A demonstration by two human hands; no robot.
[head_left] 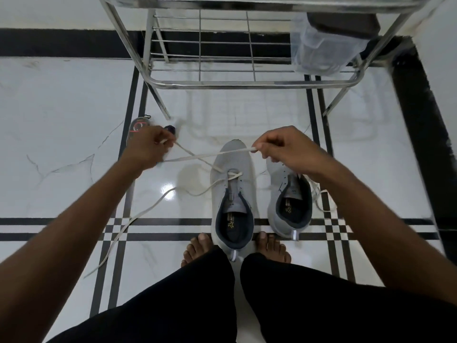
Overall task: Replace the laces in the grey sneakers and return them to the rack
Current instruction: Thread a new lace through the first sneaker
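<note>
The right hand [286, 149] pinches one end of the white lace [197, 158], and the left hand [148, 147] grips the lace farther along, so it stretches crosswise between them. Below the hands, two grey sneakers [233, 191] stand side by side on the floor [61, 120], toes pointing away toward the rack [247, 81].
</note>
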